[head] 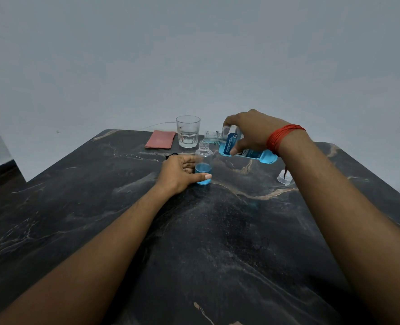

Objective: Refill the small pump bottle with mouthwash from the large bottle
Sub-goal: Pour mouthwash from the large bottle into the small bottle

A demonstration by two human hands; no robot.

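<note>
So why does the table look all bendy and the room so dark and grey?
In the head view, the wide-angle lens curves the table edges and stretches the forearms near the bottom; the light is dim and flat, so shadows are soft; the clear small bottle and glass look faint, and the label on the large bottle is too blurry to read.

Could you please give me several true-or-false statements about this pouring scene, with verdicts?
1. The right hand tilts the large blue mouthwash bottle over the small clear plastic bottle. True.
2. The small bottle is full to its neck. False: blue liquid fills only its lower part.
3. The left hand steadies the small bottle on the dark marble table. True.
4. The clear drinking glass holds blue liquid. False: no blue shows in it.
5. A pink folded cloth lies left of the glass. True.
</note>
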